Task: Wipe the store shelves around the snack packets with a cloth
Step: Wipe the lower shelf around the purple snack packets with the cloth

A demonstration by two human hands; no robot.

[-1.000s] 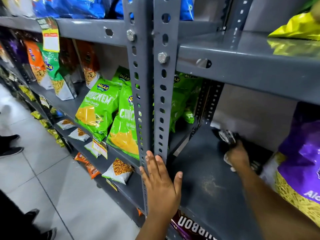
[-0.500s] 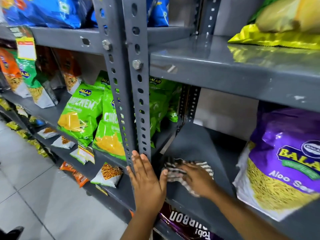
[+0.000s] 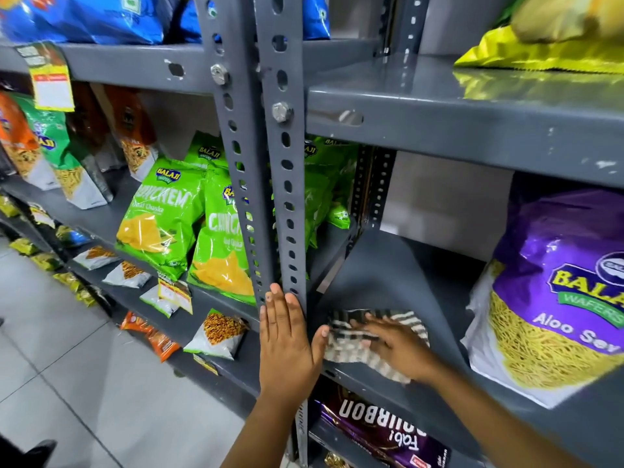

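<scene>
A striped grey-and-white cloth lies on the grey metal shelf near its front left corner. My right hand presses flat on the cloth, fingers spread and pointing left. My left hand rests flat against the perforated grey upright post, its thumb touching the cloth's edge. A purple Aloo Sev snack packet stands on the same shelf to the right. Green snack packets stand on the neighbouring shelf left of the post.
Yellow packets lie on the shelf above, blue packets on the top left one. A purple Bourbon biscuit pack sits on the shelf below. Small packets hang along lower left shelves. The tiled floor stretches at the lower left.
My right hand has dragged the cloth from the back of the shelf to its front left corner, beside my left hand. My left hand has stayed on the post.
</scene>
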